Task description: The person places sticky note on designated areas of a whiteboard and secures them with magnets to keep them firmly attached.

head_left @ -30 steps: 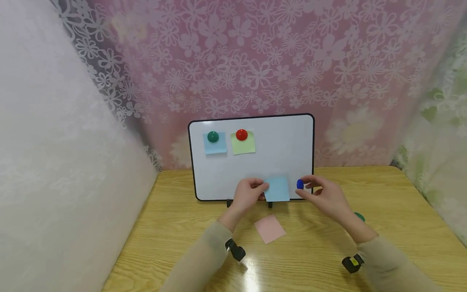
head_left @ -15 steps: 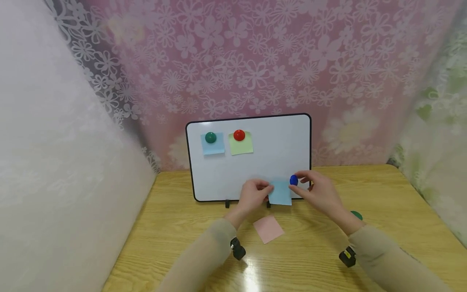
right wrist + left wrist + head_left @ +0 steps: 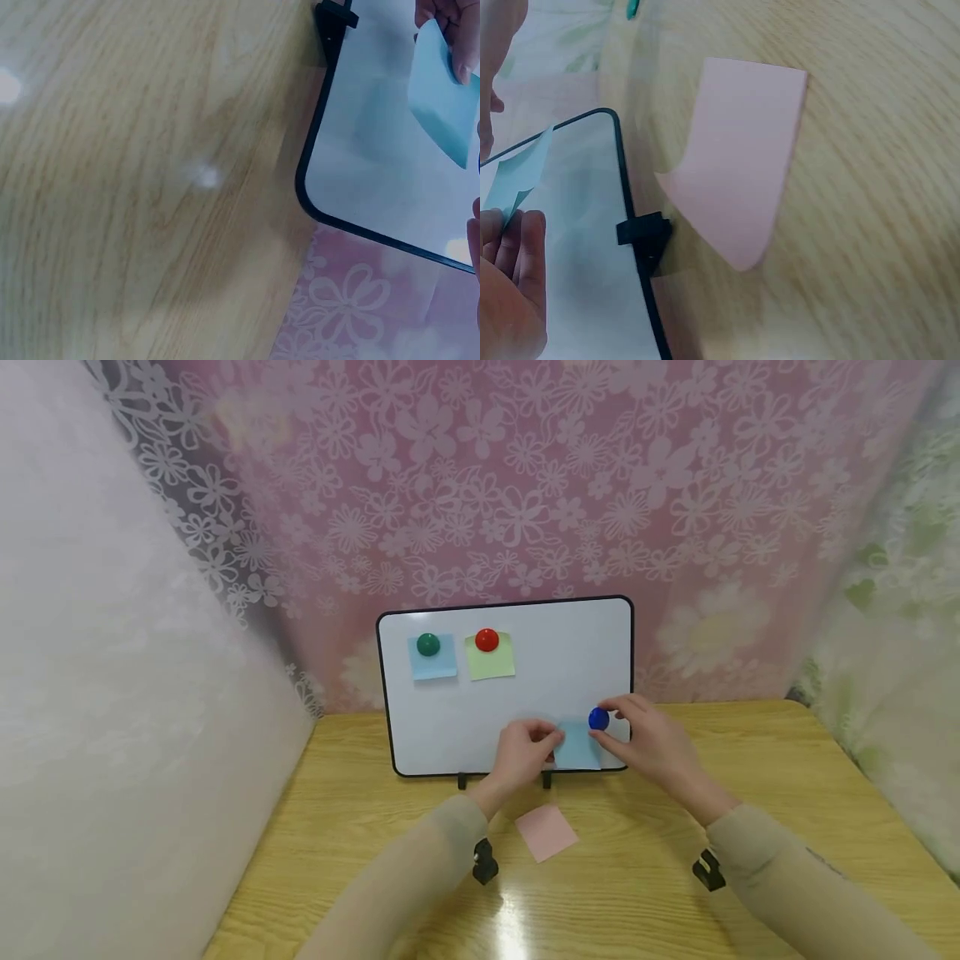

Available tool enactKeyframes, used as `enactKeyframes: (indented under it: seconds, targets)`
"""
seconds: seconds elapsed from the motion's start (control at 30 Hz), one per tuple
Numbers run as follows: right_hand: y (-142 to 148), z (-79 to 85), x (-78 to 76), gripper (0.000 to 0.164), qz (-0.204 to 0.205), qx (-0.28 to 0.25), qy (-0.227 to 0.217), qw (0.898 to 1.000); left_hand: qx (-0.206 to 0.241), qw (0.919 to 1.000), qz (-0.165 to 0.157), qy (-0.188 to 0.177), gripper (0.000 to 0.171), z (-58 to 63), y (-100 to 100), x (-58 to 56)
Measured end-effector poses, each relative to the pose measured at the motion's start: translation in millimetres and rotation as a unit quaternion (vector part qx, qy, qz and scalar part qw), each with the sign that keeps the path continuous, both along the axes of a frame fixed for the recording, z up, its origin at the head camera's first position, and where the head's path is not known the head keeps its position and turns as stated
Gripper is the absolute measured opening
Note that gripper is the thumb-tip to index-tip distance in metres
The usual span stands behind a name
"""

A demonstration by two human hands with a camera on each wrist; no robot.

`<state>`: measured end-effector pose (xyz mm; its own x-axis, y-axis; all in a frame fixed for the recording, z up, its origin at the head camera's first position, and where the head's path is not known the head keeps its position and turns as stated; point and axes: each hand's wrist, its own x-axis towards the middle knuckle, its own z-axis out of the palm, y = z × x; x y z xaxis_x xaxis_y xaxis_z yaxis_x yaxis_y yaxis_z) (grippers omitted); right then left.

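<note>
My left hand [image 3: 522,753] pinches the left edge of a light blue sticky note [image 3: 577,747] in front of the lower right part of the whiteboard [image 3: 472,727]. In the left wrist view the same blue note [image 3: 523,171] tilts off the board surface. Between thumb and fingertips, my right hand [image 3: 660,743] holds a round blue magnet [image 3: 598,718] at the note's upper right corner. Higher on the board, a green magnet [image 3: 428,644] pins another blue note [image 3: 435,668], and a red magnet [image 3: 487,639] pins a pale green note [image 3: 491,664].
A pink sticky note [image 3: 547,832] lies on the wooden table [image 3: 360,860] before the board. Black feet [image 3: 462,781] support the board's lower edge. Behind it hangs a pink flowered curtain [image 3: 480,510], and a pale wall [image 3: 135,693] rises at left.
My right hand has moved left and slightly up, bringing the blue magnet to the note's corner. My left hand has shifted a little right with the note.
</note>
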<state>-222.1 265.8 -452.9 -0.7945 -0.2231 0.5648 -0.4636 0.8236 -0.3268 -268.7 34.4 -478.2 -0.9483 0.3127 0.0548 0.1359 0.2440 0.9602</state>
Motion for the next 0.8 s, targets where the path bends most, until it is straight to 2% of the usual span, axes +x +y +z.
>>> enactKeyframes:
  seconds: [0.27,0.57,0.8]
  targets:
    - [-11,17.0,-9.4,0.044,-0.011,-0.014,0.028,0.999,0.016,0.9989,0.035,0.026,0.018,16.6,6,-8.9]
    - [-24,30.6,-24.3,0.045,-0.039,-0.019,0.028,0.999,0.011,0.9962,0.072,0.048,0.018,34.6,7,-23.0]
    - [-27,32.8,-33.4,0.046,-0.053,-0.020,0.033,0.998,-0.004,0.9950,0.077,0.064,0.021,46.6,10,-29.4]
